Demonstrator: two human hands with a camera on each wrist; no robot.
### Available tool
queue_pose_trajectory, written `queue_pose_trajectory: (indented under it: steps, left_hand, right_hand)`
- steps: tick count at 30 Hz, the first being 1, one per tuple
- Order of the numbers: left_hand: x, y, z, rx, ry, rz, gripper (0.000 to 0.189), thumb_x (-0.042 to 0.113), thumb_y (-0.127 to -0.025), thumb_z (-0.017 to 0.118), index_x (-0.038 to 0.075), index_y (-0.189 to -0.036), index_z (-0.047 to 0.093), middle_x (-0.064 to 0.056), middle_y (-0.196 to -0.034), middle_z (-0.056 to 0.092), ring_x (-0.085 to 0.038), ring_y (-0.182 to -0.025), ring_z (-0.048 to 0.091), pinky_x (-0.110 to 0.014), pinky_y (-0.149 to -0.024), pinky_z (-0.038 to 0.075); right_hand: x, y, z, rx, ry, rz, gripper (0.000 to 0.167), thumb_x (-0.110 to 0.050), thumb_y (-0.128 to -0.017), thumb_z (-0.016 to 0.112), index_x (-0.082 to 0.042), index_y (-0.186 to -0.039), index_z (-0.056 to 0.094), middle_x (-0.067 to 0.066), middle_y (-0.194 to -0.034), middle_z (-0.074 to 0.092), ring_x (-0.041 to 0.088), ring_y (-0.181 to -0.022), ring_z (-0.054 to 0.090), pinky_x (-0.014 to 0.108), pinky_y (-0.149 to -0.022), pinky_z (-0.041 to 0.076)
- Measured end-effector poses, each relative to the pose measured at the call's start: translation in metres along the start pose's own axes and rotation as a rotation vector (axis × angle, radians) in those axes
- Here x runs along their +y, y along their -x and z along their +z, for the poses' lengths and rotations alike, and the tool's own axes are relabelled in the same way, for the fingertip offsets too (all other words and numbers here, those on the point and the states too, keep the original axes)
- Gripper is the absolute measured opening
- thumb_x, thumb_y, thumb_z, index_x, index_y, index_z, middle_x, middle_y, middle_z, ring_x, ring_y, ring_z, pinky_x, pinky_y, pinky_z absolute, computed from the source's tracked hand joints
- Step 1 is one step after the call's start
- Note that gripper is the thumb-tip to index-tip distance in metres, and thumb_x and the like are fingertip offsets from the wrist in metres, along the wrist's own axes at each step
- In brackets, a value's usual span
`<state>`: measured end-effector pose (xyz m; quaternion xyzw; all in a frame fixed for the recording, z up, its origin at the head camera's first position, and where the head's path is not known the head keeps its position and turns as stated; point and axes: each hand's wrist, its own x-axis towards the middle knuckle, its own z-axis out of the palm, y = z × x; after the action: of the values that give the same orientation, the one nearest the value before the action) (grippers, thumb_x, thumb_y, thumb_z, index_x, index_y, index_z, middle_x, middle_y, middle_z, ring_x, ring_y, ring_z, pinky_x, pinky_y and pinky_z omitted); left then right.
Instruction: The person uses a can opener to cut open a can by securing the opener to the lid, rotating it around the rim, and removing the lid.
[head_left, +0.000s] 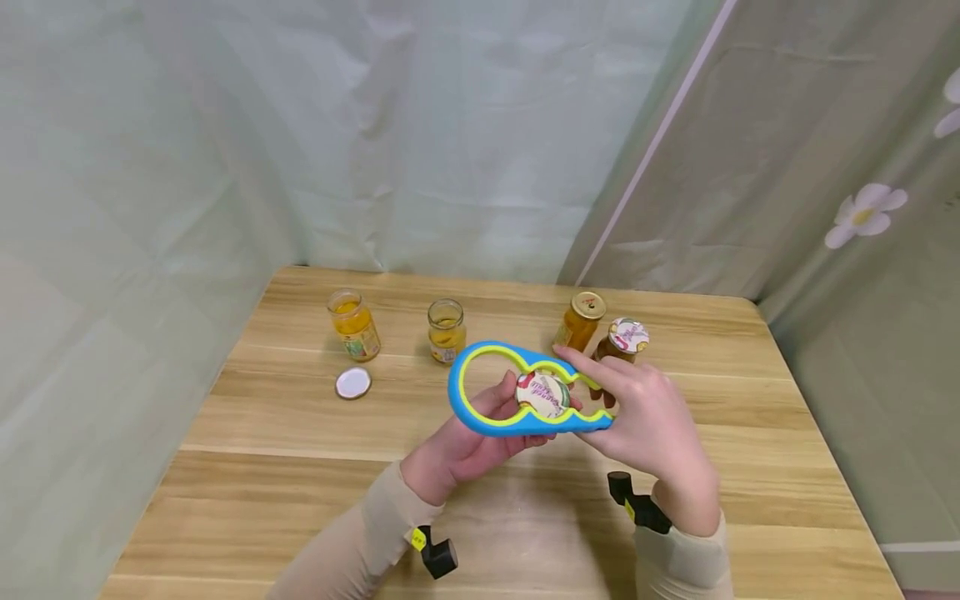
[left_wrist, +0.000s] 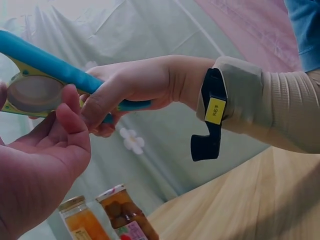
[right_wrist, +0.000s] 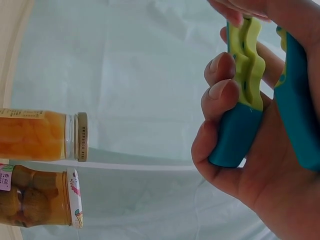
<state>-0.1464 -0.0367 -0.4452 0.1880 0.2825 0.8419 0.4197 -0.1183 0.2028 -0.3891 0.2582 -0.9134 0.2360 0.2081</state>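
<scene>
Above the table my right hand [head_left: 648, 408] grips the handles of a blue and yellow-green jar opener [head_left: 486, 429]. A round, printed jar lid [head_left: 543, 394] sits within the opener's ring, and its pale underside shows in the left wrist view, with no jar beneath it. My left hand [head_left: 480, 437] comes from below, thumb at one edge of the lid and fingertips [left_wrist: 70, 97] at the other, pinching it. In the right wrist view, the fingers [right_wrist: 220, 95] curl round one handle [right_wrist: 237, 135] of the opener.
Two lidless glass jars stand at the back left, one with orange contents [head_left: 358, 333], one yellowish [head_left: 447, 333]. A white lid [head_left: 353, 382] lies on the wooden table [head_left: 285, 483]. At the back right stand a gold-lidded jar [head_left: 581, 321] and a jar with a printed lid [head_left: 628, 335]. Curtains surround the table.
</scene>
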Motion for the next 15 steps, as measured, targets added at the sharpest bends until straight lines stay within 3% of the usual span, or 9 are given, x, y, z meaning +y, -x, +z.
queue_pose_trajectory:
  steps: [10, 15]
  left_hand:
    - [0.0004, 0.0043, -0.001, -0.081, 0.005, -0.011, 0.072, 0.058, -0.106, 0.058, 0.008, -0.156, 0.042, -0.008, -0.147, 0.061, -0.02, -0.13, 0.061, -0.03, -0.108, 0.051]
    - [-0.001, 0.0041, -0.0019, -0.081, -0.045, -0.017, 0.073, 0.064, -0.097, 0.068, 0.011, -0.145, 0.055, -0.003, -0.137, 0.065, -0.015, -0.119, 0.064, -0.027, -0.102, 0.054]
  right_hand:
    - [0.0006, -0.0008, -0.0004, 0.007, -0.034, -0.074, 0.067, -0.03, -0.08, 0.089, -0.026, -0.144, 0.071, -0.013, -0.075, 0.052, 0.005, -0.059, 0.04, 0.025, -0.053, 0.036]
    - [0.0017, 0.0017, -0.0025, -0.002, -0.043, -0.089, 0.061, -0.057, -0.091, 0.08, -0.027, -0.144, 0.071, -0.014, -0.075, 0.052, 0.004, -0.059, 0.038, 0.025, -0.053, 0.035]
